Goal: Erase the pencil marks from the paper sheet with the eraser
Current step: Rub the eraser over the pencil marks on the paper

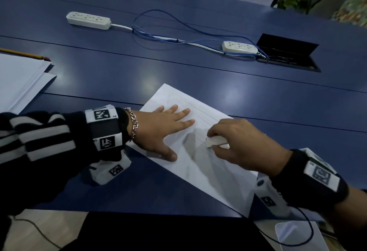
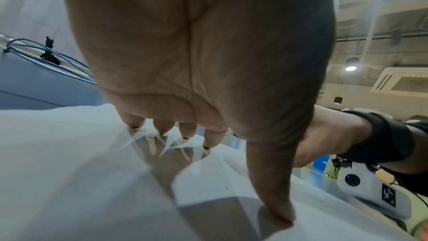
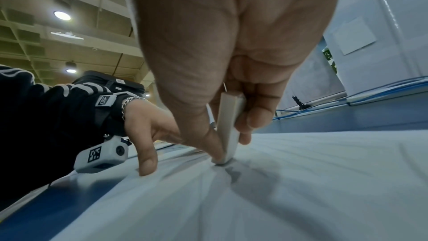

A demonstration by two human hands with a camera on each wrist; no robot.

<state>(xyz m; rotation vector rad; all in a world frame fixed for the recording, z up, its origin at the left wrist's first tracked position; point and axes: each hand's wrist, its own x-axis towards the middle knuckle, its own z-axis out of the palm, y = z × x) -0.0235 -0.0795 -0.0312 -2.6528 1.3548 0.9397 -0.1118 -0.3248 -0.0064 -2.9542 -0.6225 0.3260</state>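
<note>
Right now my left hand (image 1: 158, 131) lies flat on the white paper sheet (image 1: 198, 111), its fingers (image 1: 184, 113) straight and spread apart, the thumb stretched out toward the sheet's near-left edge. From the left wrist view the fingertips (image 2: 162, 127) and thumb press down on the paper, which wrinkles a little around them. My right hand (image 1: 238, 143) grips the small white block eraser (image 1: 215, 141), thumb on one side and curled fingers (image 3: 252, 116) on the other, clamped tight on it. In the right wrist view the eraser (image 3: 229, 131) stands nearly upright with its lower end touching the sheet (image 3: 301, 180), just beside my left hand (image 3: 148, 127). Faint ruled lines run across the paper; I cannot make out pencil marks clearly. The sheet sits angled on the dark blue worktop (image 1: 178, 68), one corner reaching its near edge. Off to the far left a stack of white paper (image 1: 17, 80) lies with a yellow pencil (image 1: 25, 54) beside its far edge. Farther back are two white power strips (image 1: 88, 20) (image 1: 239, 47), joined by looping blue cables (image 1: 178, 22) that run to an open black cable hatch (image 1: 288, 52).
</note>
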